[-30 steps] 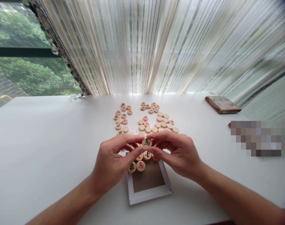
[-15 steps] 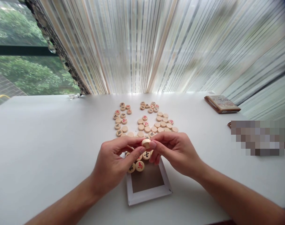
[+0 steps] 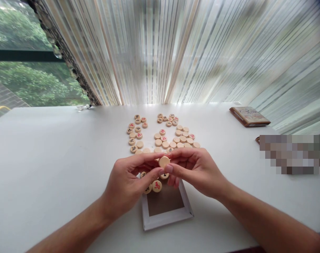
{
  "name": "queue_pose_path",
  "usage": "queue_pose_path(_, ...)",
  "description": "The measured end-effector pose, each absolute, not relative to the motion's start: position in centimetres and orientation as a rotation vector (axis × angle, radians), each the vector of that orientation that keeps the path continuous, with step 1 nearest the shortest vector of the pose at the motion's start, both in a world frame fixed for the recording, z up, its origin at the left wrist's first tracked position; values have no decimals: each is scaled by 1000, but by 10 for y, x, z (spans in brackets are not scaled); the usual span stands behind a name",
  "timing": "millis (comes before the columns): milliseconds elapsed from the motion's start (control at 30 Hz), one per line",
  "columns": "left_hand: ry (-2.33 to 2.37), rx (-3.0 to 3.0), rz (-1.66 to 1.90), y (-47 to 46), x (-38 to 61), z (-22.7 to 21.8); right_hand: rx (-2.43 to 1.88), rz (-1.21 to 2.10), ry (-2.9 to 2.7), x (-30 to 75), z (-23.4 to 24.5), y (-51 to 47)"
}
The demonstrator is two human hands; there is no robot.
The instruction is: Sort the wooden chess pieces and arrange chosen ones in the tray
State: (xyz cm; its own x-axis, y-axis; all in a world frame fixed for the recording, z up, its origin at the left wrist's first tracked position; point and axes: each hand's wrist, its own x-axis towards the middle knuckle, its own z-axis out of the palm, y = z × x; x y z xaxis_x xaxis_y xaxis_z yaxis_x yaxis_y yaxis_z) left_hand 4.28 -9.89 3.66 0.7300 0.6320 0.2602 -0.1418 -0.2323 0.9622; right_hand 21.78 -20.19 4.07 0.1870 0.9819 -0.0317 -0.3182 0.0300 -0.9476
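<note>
Both hands pinch one round wooden chess piece (image 3: 164, 161) between thumbs and forefingers, its blank face turned toward me. My left hand (image 3: 128, 184) grips it from the left, my right hand (image 3: 195, 170) from the right. They hover over a shallow white-rimmed box (image 3: 166, 211) with a brown floor. A few pieces (image 3: 156, 186) with red and black characters lie at the box's far end, partly hidden by my fingers.
Several wooden pieces (image 3: 160, 135) are scattered on the white table (image 3: 57, 158) beyond my hands, some face up, some blank. A brown box lid (image 3: 249, 116) lies at the far right. A striped curtain and a window stand behind the table.
The held piece has been flipped: a second ago its black character faced me, now its blank side does. Both hands stayed in place above the box.
</note>
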Motion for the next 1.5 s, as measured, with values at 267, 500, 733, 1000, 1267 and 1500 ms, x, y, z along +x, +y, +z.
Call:
queue_pose_path(267,340,1833,773,-98,43,36,-1094,1265,-846,219,40,-202)
queue_pose_path(500,234,2131,901,-100,42,36,-1163,1282,-847,218,41,-204)
queue_pose_path(733,280,2016,838,-98,42,36,-1066,1305,-904,219,44,-203)
queue_pose_path(1000,334,1991,837,-99,42,35,-1058,1330,-901,222,42,-204)
queue_pose_path(1267,267,2115,929,-99,41,36,-1083,1368,-898,220,43,-204)
queue_pose_path(1500,233,2057,938,-98,40,34,-1055,1242,-965,218,43,-206)
